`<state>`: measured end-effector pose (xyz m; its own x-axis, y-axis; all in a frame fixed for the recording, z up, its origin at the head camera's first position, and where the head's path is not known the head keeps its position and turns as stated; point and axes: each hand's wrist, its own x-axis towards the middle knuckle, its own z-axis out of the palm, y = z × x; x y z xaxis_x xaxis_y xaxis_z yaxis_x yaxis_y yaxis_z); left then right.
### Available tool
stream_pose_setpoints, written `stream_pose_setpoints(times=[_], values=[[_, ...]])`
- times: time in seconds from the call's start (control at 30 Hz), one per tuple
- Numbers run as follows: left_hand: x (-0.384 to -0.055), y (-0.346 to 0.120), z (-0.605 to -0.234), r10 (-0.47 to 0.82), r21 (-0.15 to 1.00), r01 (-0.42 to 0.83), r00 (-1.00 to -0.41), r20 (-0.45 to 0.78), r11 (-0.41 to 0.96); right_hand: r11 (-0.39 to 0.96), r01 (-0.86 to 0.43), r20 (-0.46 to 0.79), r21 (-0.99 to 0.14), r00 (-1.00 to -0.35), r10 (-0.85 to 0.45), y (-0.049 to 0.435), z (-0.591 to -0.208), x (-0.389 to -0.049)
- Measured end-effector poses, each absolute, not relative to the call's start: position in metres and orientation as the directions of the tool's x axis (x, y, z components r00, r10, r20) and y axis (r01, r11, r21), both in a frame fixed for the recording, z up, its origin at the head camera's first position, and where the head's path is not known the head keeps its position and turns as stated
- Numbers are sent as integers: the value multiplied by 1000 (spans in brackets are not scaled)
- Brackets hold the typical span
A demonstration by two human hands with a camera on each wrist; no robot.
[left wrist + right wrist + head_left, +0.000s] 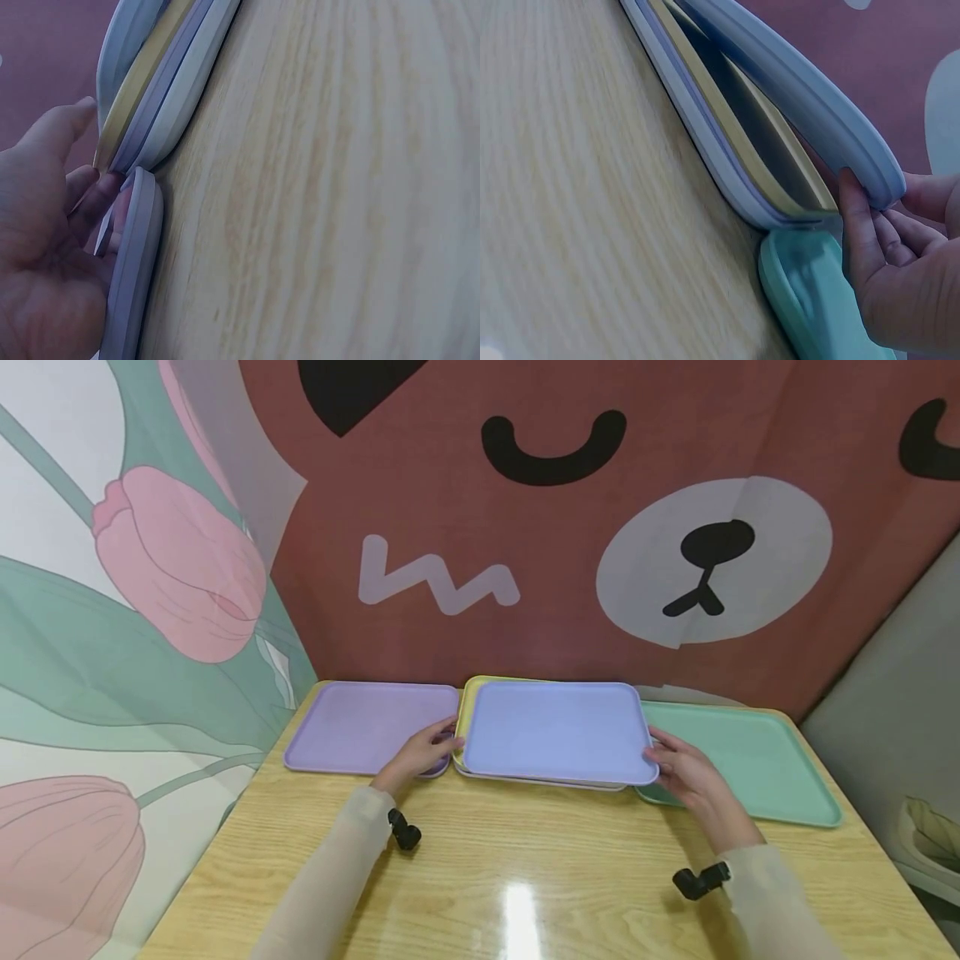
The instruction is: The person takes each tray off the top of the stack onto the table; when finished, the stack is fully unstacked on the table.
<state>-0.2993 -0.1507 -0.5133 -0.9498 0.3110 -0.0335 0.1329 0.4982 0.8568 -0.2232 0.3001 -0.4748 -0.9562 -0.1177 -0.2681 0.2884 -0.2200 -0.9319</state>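
Note:
A periwinkle-blue tray (558,731) tops a stack of trays in the middle of the table. My right hand (686,768) pinches its right corner, and in the right wrist view that end is raised at a slant above the yellow tray (727,127). Beneath the yellow one lie a thin purple tray (165,82) and a white tray (191,90). At the stack's left edge is my left hand (420,752), thumb beside the blue rim and fingertips against the edges below. Its fingers also pass over the corner of a separate purple tray (367,727).
A mint-green tray (750,760) lies to the right, its left end close against the stack. The wooden table (480,860) backs onto a hanging cloth (420,635) printed with a bear's face. Flower-patterned cloth (180,568) hangs at the left.

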Motion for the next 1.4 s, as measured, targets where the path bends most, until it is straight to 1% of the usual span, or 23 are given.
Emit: stream_pose_setpoints(times=[0.13, 0.23, 0.43, 0.6, 0.77, 1.03, 1.4], values=[[-301, -150, -515, 315, 860, 133, -948, -34, 493, -248, 284, -262, -926, -958, -120, 314, -476, -210], [-301, -150, -516, 315, 862, 138, -949, -26, 487, -286, 255, -224, -924, -965, -135, 325, -478, -200], [-300, -150, -517, 306, 862, 131, -952, -30, 490, -310, 183, -136, -933, -977, -167, 345, -483, -182], [-299, -149, -516, 305, 852, 141, -952, -23, 504, -355, 160, -95, -921, -977, -193, 360, -487, -168], [-298, -149, -516, 295, 850, 133, -955, -27, 509, -373, 176, -105, -911, -974, -201, 375, -491, -157], [-294, -148, -514, 286, 847, 134, -958, -22, 514, -343, 178, -109, -922, -971, -211, 400, -496, -139], [-293, -148, -512, 285, 847, 134, -958, -22, 515, -358, 191, -92, -914, -957, -276, 429, -499, -116]])
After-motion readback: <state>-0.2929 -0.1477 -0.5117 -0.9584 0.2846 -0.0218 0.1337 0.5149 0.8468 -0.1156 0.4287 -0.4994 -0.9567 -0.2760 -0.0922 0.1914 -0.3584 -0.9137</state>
